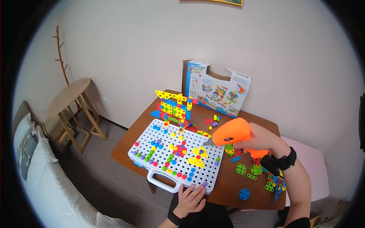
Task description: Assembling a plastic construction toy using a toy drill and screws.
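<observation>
My right hand [257, 139] is wrapped round the handle of an orange toy drill [231, 131]. The drill's dark bit points left and comes down by the far right part of a white pegboard case [152, 131]; whether it touches a peg there I cannot tell. On the case's near edge rests my left hand [189, 199], fingers stretched out, holding nothing. A purple peg [205, 184] lies just past its fingertips. Coloured pegs, a red disc [180, 151] and yellow triangle plates [197, 162] are set in the board. Behind stands a built frame of yellow, blue and red plates [173, 110].
Loose green plates [240, 169], a blue disc [244, 194] and a pile of plastic parts [275, 184] lie on the brown table [228, 197] at right. A cardboard toy box [218, 89] leans on the wall. A round stool [70, 97] and bed [53, 182] stand left.
</observation>
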Demonstrator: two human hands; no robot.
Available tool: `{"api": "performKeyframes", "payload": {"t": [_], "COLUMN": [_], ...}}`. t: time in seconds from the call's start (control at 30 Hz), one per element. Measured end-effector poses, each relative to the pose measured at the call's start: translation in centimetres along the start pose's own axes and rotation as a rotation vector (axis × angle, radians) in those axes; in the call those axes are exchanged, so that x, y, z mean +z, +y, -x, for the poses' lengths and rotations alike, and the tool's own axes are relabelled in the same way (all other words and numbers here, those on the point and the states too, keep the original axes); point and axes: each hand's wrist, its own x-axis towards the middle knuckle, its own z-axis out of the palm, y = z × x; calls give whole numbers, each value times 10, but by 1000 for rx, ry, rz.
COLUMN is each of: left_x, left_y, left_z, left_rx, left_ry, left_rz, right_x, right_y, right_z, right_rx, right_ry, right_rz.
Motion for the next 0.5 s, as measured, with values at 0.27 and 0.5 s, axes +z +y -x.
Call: {"api": "performKeyframes", "payload": {"t": [0.27,0.5], "left_x": [14,13], "left_y": [-2,-2], "left_z": [12,12], "left_rx": [34,42], "left_ry": [-2,-9], "left_rz": [-101,-105], "right_x": [-4,-2], "right_y": [-5,-13], "right_z": [-26,-27], "right_rx": [-41,0], "right_ry": [-60,-111], "right_rz": [16,-15]}}
